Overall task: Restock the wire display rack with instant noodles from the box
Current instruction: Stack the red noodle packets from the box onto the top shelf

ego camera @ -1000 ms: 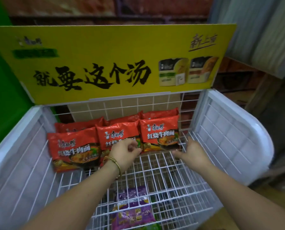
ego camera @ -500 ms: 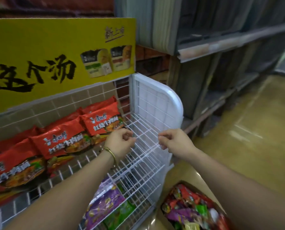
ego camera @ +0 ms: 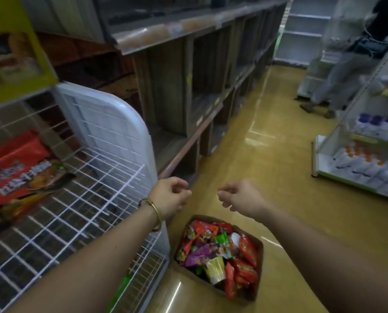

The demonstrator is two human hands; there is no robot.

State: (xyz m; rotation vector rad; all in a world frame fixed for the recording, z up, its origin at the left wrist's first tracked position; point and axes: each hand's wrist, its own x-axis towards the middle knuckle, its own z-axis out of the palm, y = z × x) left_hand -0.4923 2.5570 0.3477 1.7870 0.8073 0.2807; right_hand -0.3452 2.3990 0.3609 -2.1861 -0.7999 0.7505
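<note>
On the left side, at about 9 o'clock, the wire display rack (ego camera: 80, 199) holds only a red noodle packet (ego camera: 19, 175) at its back; most of the shelf is bare, so I judge much restocking is left. At 6 o'clock, on the floor, the box (ego camera: 220, 258) is full of packets. Above it, the left hand (ego camera: 169, 197) and right hand (ego camera: 239, 196) are loosely curled and grasp nothing.

a shop: long aisle shelves (ego camera: 188, 91) upper centre, stocked bottles (ego camera: 369, 159) right, wire rack (ego camera: 93, 177) left.
</note>
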